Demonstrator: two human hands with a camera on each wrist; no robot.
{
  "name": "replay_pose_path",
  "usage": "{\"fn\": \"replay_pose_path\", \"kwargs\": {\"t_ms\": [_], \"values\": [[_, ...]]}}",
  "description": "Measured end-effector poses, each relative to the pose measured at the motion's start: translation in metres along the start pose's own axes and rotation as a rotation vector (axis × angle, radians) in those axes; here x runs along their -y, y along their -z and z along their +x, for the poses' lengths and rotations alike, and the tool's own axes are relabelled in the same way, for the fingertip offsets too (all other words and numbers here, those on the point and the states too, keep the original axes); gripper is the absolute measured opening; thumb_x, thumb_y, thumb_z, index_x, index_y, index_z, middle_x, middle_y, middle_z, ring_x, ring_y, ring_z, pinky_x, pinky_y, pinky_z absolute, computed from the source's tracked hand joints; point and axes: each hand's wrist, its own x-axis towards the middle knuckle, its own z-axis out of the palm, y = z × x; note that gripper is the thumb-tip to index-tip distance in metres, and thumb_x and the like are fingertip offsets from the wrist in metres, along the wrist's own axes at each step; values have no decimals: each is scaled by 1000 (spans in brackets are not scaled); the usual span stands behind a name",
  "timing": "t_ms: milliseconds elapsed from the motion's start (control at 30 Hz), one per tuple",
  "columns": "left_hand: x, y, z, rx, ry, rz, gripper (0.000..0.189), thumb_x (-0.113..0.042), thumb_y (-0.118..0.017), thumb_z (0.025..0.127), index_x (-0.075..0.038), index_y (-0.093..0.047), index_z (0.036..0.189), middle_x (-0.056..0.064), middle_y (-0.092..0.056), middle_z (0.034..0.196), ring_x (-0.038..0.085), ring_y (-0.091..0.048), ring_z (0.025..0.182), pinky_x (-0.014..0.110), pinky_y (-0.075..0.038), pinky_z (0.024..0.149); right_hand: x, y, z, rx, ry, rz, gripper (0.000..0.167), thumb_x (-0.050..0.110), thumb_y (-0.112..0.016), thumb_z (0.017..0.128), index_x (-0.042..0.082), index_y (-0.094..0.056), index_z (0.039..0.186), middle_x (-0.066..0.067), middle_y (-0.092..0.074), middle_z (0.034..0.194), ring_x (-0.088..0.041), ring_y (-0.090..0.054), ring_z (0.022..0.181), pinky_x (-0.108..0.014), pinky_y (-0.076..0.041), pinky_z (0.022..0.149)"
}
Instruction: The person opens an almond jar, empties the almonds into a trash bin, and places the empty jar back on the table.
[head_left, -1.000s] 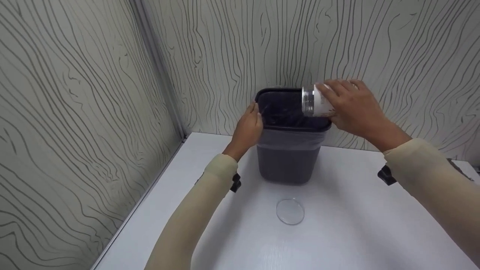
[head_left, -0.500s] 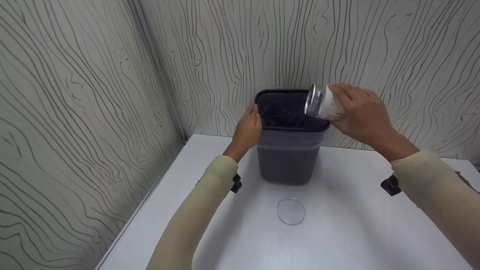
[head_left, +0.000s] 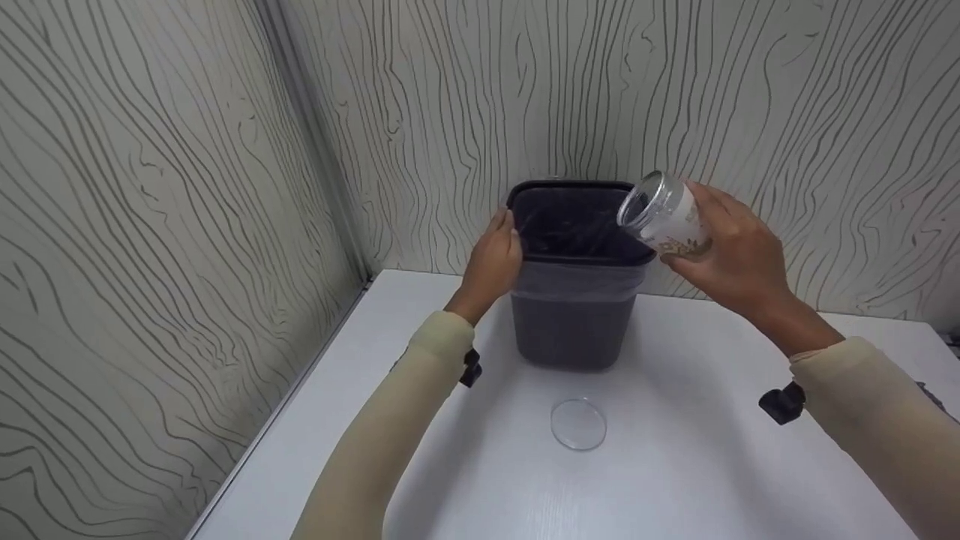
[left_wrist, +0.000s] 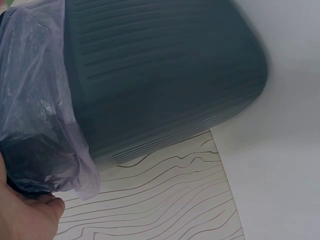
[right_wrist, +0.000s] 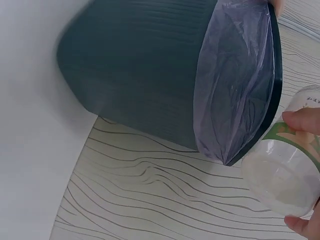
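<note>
A dark trash bin (head_left: 574,330), lined with a thin translucent bag (left_wrist: 37,85) folded over its rim, stands upright against the back wall. At its left rim my left hand (head_left: 493,259) grips the edge; curled fingers show in the left wrist view. My right hand (head_left: 742,251) holds a clear, lidless jar (head_left: 664,217) with a patterned white label, its mouth tilted up and left beside the bin's right rim. The jar's base (right_wrist: 280,180) faces the right wrist camera. I cannot tell whether anything is inside it. A clear round lid-like disc (head_left: 579,424) lies flat in front of the bin.
The white tabletop (head_left: 660,465) meets a wood-grain-patterned back wall (head_left: 465,112) and a similar left wall (head_left: 150,225). Part of a dark object (head_left: 932,395) shows at the right, partly behind the right sleeve.
The jar has turned from about level over the bin to mouth upward, and my right hand has shifted right and slightly down with it. My left hand stays on the rim.
</note>
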Motion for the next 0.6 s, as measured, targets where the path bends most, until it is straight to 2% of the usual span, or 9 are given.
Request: {"fn": "replay_pose_path", "kwargs": {"t_ms": [167,400,600], "values": [[0,2,1,-7,-8,-3,51,-19,-29,111,8,-31,154,19,-25,164,26,-24,152,36,-22,123,-1,0,-8,-30,-38,64,90,13,-92,69,9,-50,148,-19,-60,136,-39,-60,113,-61,-51,77],[-2,2,1,3,-5,-18,51,-19,-28,111,8,-30,155,19,-23,165,26,-23,153,36,-21,123,-3,-1,-21,-49,-91,152,94,9,-93,69,4,-45,150,-24,-58,134,-42,-58,115,-63,-48,85],[1,0,1,4,-1,-11,51,-19,-28,111,7,-30,155,19,-24,165,27,-24,152,36,-23,123,-4,-3,-33,-42,-128,204,100,8,-93,69,6,-40,154,-25,-55,136,-43,-56,118,-66,-46,89]]}}
